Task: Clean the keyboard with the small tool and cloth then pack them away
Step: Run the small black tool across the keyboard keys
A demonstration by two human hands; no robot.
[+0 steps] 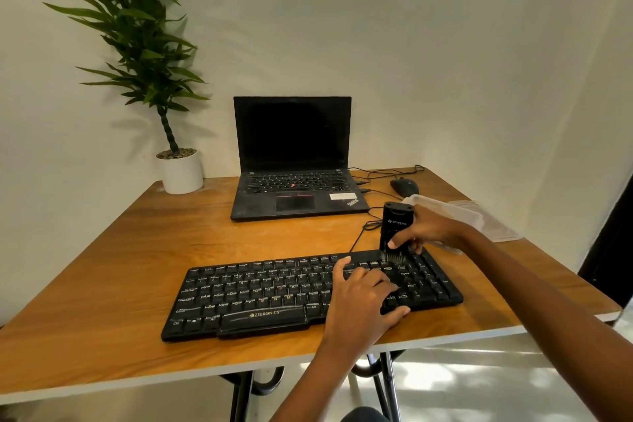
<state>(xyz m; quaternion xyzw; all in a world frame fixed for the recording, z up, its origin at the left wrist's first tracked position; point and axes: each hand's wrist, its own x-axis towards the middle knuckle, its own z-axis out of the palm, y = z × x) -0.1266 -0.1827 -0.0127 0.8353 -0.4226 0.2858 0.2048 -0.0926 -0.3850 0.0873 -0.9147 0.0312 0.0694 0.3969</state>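
Note:
A black keyboard (260, 295) lies across the front of the wooden table (102, 284). My right hand (423, 229) grips a small black brush tool (394, 226) held upright, its bristles down on the keys near the keyboard's upper right. My left hand (363, 298) rests flat on the keyboard's right part, fingers spread over the keys and thumb at the front edge. A clear plastic case (479, 219) with pale cloth-like contents lies behind my right hand at the table's right edge.
An open black laptop (294, 161) stands at the back centre, with a black mouse (405, 187) and cables to its right. A potted plant in a white pot (180, 172) stands at the back left corner. Walls close off the back and right.

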